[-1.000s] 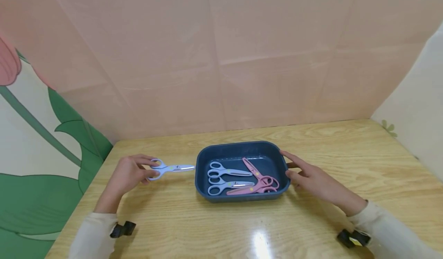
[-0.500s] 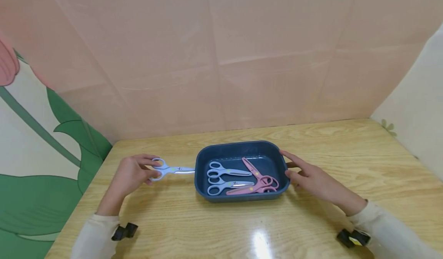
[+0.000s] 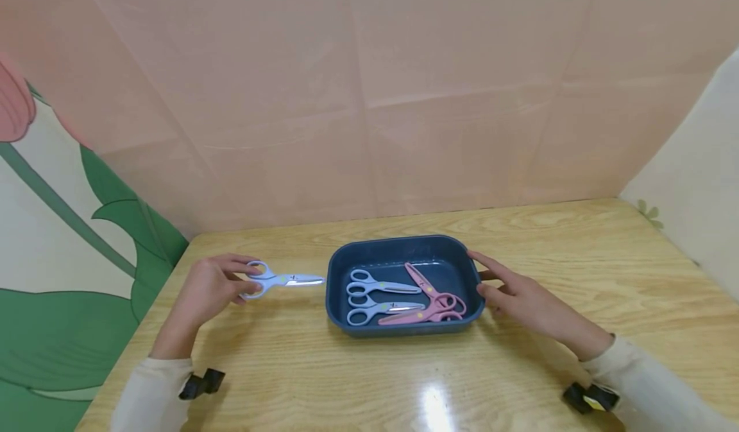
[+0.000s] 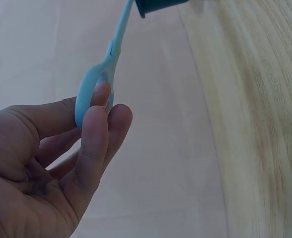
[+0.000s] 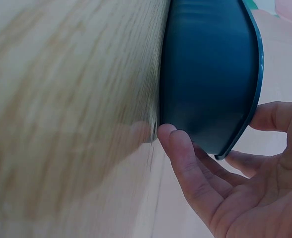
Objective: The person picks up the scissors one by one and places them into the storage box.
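In the head view my left hand (image 3: 213, 284) pinches a pair of light blue scissors (image 3: 285, 280) by the handle loops. Their blades are together and point right, the tips right at the tray's left rim. The left wrist view has the thumb and fingertips at the loops of these scissors (image 4: 109, 59). My right hand (image 3: 519, 300) rests its spread fingers and thumb against the right end of the dark blue tray (image 3: 404, 330). From the right wrist view, fingertips (image 5: 168, 131) touch the low outer wall of the tray (image 5: 205, 74).
Inside the tray lie two light blue pairs of scissors (image 3: 383, 287) on the left and pink scissors (image 3: 427, 284) crossing each other on the right. Beneath is a wood-grain table (image 3: 323, 380). A pink sheet (image 3: 369, 98) hangs behind it.
My left hand with the light blue scissors shifts slightly right, its blade tips meeting the tray rim, then slightly back left and up. The right hand and tray stay put.
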A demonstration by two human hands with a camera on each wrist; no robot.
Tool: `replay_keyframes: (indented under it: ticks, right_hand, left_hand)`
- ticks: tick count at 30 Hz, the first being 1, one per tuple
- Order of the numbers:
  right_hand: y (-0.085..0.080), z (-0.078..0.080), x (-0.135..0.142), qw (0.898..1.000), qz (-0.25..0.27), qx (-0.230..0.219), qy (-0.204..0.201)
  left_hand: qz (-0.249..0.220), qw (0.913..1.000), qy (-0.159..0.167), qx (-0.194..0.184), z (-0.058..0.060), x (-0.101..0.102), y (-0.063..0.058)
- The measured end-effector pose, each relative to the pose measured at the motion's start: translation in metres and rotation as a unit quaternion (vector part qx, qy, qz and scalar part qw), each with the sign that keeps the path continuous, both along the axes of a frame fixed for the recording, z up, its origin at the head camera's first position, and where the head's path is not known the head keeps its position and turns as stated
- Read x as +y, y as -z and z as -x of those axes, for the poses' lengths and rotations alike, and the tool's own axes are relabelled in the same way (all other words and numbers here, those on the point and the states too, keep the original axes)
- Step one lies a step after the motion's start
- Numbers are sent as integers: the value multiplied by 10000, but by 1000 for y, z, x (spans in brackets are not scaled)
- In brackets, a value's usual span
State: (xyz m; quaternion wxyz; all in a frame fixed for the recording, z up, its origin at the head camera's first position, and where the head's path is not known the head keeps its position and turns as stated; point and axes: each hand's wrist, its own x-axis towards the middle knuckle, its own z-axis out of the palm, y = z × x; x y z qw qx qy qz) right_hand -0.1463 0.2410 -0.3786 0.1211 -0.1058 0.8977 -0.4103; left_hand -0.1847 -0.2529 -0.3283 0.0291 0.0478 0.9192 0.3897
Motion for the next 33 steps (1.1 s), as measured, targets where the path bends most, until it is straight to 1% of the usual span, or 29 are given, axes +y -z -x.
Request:
replay_keyframes:
  ticks: [9,16,25,33]
  right_hand:
    - [-1,0,0,10000,-62,51,14]
    - [0,0,1,10000,-24,25,-20]
    - [-1,0,0,10000,80,-14,-31]
    - [0,0,0,10000,28,7,-44]
  left_hand:
    - [-106,9999,16,48,-2,-2,-4]
    - [-107,9998,91,109,-3,2,-4]
    - [104,9998,139,51,-4,8,-2]
    - [219,9994,250,95,-3,16,1]
